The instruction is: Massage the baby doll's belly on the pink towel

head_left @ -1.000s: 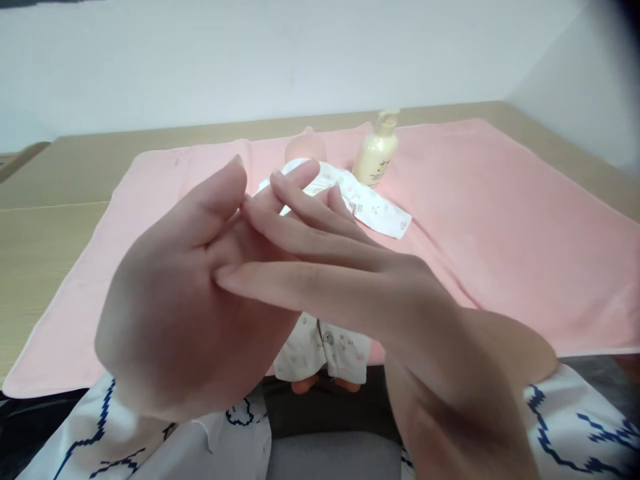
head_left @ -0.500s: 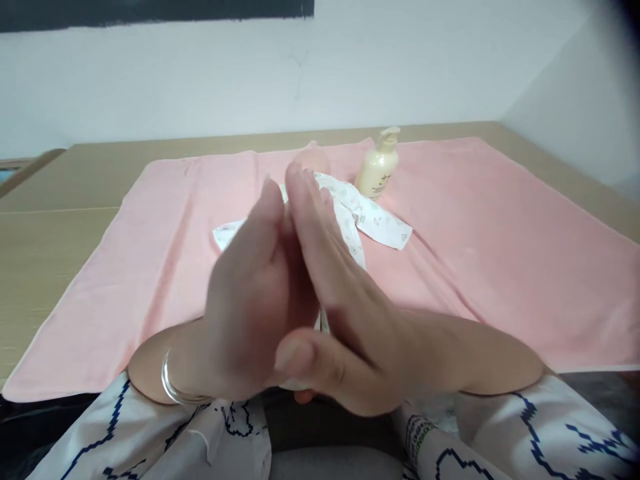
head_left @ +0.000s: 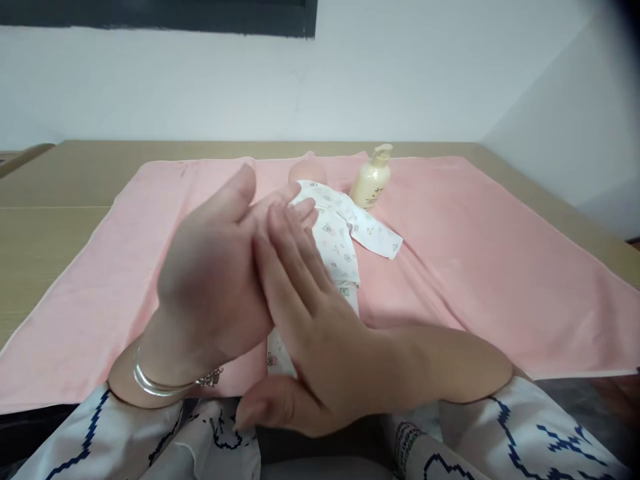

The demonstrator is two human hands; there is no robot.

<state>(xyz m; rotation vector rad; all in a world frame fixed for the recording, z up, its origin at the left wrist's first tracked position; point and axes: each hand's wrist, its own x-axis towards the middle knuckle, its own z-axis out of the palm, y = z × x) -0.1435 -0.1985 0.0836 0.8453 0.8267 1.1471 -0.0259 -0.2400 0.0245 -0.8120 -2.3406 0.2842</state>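
My left hand [head_left: 215, 267] is raised with its palm turned up and inward, fingers stretched out, a silver bangle at the wrist. Flat across its palm and fingers lies my right hand [head_left: 315, 320], its fingers straight and its thumb apart. No object shows between the two hands. Behind them, a doll [head_left: 307, 172] in white printed baby clothes [head_left: 333, 233] lies on a pink blanket [head_left: 500, 267]. The hands hide part of its body and one of its sleeves. A cream pump bottle [head_left: 371, 179] stands beside the doll's shoulder, to the right.
The blanket covers much of a light wooden table [head_left: 50, 220]. A white wall [head_left: 200, 87] rises behind the table, with a dark panel [head_left: 160, 17] at the top left. Another wall stretch [head_left: 590, 113] closes off the right side.
My hands were pressed palm to palm, pointing up. Now the left palm has turned open and shifted left, and my right hand has slid lower across it. The doll shows more.
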